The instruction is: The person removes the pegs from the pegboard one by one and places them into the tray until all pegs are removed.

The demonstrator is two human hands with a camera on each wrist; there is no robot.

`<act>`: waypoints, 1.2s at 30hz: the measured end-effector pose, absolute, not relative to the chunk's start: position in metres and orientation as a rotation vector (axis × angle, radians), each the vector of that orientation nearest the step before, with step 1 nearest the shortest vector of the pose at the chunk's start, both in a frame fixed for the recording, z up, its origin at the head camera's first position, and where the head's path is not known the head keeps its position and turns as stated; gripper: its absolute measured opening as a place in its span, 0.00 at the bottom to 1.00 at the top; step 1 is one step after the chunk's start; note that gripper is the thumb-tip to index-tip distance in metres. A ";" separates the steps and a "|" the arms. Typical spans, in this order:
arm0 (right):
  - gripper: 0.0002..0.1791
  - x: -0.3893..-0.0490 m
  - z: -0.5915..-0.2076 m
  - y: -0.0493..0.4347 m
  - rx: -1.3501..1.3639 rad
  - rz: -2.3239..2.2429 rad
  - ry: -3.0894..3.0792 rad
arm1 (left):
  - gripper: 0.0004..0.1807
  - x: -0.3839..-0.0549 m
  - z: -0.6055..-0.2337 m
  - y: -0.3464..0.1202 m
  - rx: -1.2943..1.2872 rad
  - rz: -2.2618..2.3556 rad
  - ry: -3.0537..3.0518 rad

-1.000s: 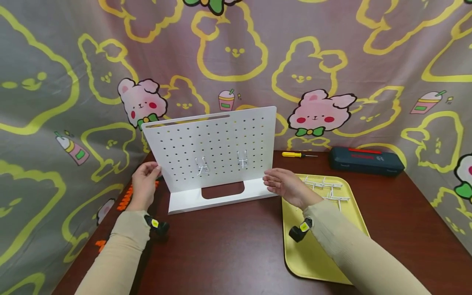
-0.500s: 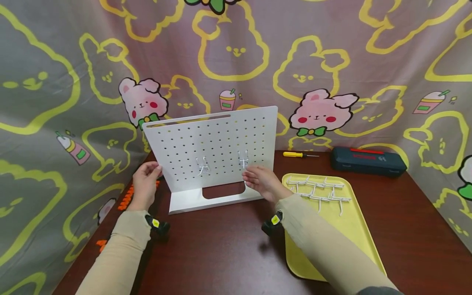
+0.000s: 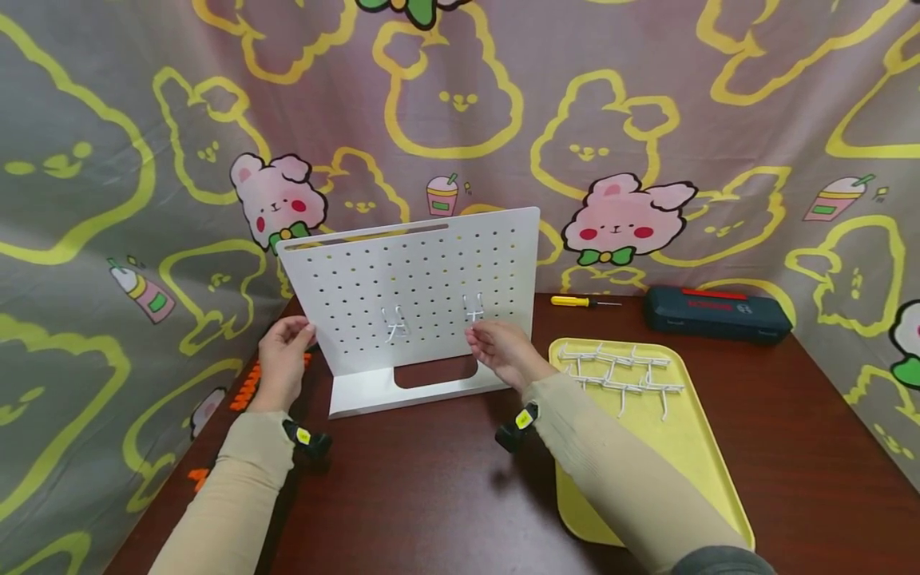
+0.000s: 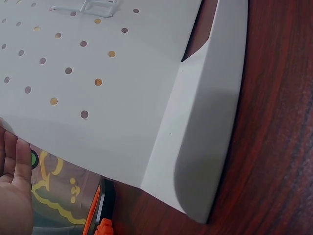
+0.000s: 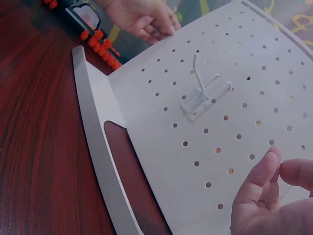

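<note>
A white pegboard (image 3: 431, 279) stands upright on its base on the table. Two white wire hooks are fitted in its holes: a left hook (image 3: 395, 326) and a right hook (image 3: 473, 305). At the board's left edge, my left hand (image 3: 282, 359) pinches it between thumb and fingers; only part of that hand (image 4: 14, 181) shows in the left wrist view. In front of the right hook, my right hand (image 3: 506, 351) pinches the hook's tip. Thumb and forefinger of the right hand (image 5: 269, 196) meet on a tiny white end in the right wrist view, the rest of this hook being hidden.
Several white hooks (image 3: 624, 383) lie at the back of a yellow tray (image 3: 661, 471) on the right. Behind it are a yellow screwdriver (image 3: 571, 301) and a dark blue case (image 3: 719, 314). Orange clips (image 3: 247, 387) line the table's left side.
My right hand has moved left from the board's right edge to the right hook, and its thumb and forefinger have come together there. The left hand stays at the board's edge.
</note>
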State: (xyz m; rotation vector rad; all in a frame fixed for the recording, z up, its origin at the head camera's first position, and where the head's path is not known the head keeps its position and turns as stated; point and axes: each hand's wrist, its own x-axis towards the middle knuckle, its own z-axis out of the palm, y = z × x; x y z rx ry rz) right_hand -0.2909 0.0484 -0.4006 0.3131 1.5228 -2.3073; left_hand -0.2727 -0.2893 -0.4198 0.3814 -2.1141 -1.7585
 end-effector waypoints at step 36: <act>0.06 -0.250 -0.408 0.123 0.004 -2.081 1.829 | 0.10 -0.274 -0.423 -0.290 0.371 -1.743 -2.090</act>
